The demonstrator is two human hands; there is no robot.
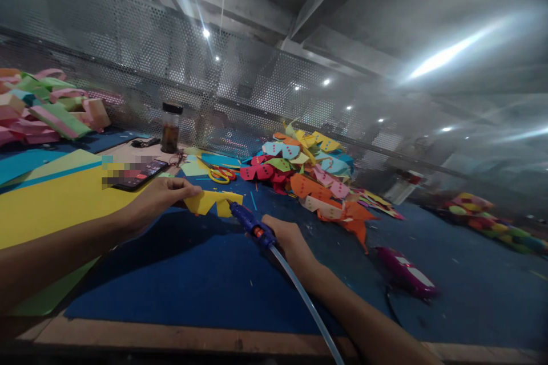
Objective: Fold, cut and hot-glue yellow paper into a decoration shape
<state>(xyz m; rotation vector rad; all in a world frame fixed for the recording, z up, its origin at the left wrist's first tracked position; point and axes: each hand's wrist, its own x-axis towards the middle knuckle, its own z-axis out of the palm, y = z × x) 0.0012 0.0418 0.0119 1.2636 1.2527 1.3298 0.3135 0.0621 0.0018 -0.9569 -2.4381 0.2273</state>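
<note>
My left hand [169, 197] pinches one end of a yellow paper cutout [208, 202] with a notched lower edge, held a little above the blue table covering. In my right hand [289, 242] is a dark blue glue gun [252, 223], with a long translucent glue stick [303, 296] trailing from its back. Its nozzle is at the right end of the yellow cutout; I cannot tell whether they touch. Beyond, yellow-handled scissors [219, 177] and a red-handled pair [226, 171] lie near paper scraps. To their right rises a pile of colourful folded paper cutouts [308, 165] with dotted markings.
Large yellow paper sheets [55, 194] and a phone [139, 174] lie on the left. Behind the phone stands a dark-lidded jar [171, 128]. Paper strips [47, 105] are heaped far left. A purple device [406, 274] with a cord lies right. A perforated metal screen [192, 63] closes the back.
</note>
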